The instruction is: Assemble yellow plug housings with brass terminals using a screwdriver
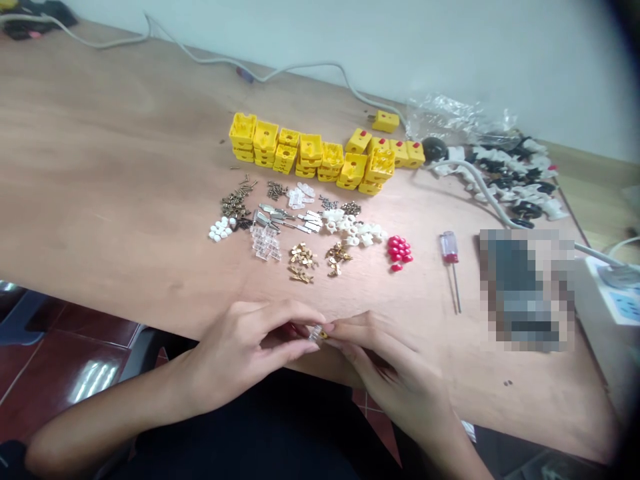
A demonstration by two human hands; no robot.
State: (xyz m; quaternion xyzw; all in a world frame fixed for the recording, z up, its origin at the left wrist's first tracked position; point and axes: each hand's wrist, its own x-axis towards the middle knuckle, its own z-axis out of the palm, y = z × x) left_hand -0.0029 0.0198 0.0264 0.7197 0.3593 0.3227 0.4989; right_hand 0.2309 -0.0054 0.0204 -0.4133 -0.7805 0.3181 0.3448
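Observation:
At the table's front edge my left hand [250,350] pinches a small clear plastic piece [315,332] between thumb and fingertips. My right hand [395,373] meets it from the other side, its fingertips closed on a small brass piece [323,335] right against the clear one. Whether the two pieces are joined I cannot tell. Beyond my hands lie brass contacts [303,257], a second brass heap [338,259], clear plastic pieces [266,242], flat metal pins [311,221], white plastic parts [353,225] and red buttons [399,250].
Stacked yellow housings [310,150] form a row at the back, with finished-looking yellow plugs [399,152] behind. A screwdriver [451,267] lies to the right, near a blurred-out object [523,290]. Plugs and cords [520,177] pile up at the back right, beside a power strip [613,287].

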